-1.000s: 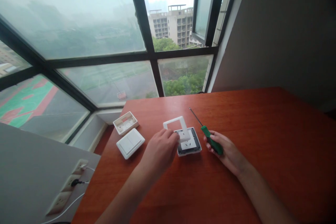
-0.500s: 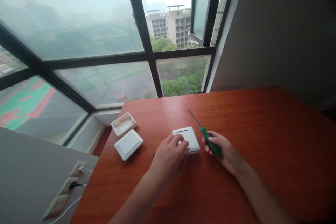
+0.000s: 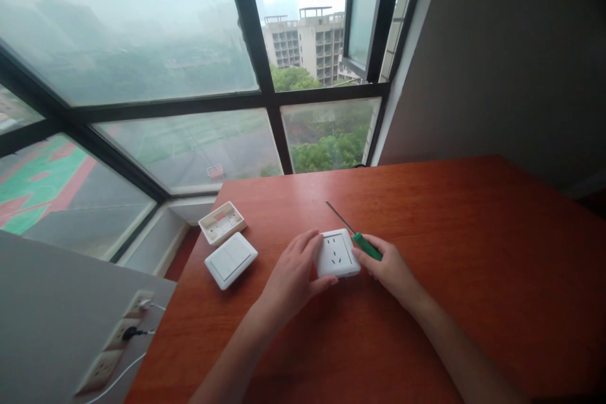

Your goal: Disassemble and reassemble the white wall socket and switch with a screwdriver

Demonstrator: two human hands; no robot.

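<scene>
A white wall socket (image 3: 338, 253) with dark plug slots lies face up on the wooden table. My left hand (image 3: 297, 263) grips it at its left side, fingers along the far left edge and thumb at the near edge. In my right hand (image 3: 386, 265) is a screwdriver (image 3: 368, 247) with a green handle, its metal shaft pointing away and to the left. The right thumb reaches the socket's right edge. Farther left on the table lies a white wall switch (image 3: 231, 260), and behind it an open white mounting box (image 3: 222, 223).
The reddish-brown table (image 3: 449, 227) stretches to the right, towards a grey wall (image 3: 492, 63). Dark-framed windows (image 3: 274, 101) stand behind it. Low on the left wall are power outlets (image 3: 101, 371) with a plugged-in black plug (image 3: 130, 332) and white cables.
My left hand has moved from over the socket's face to its left side, uncovering the slots. My right hand has brought the screwdriver left, up to the socket's right edge.
</scene>
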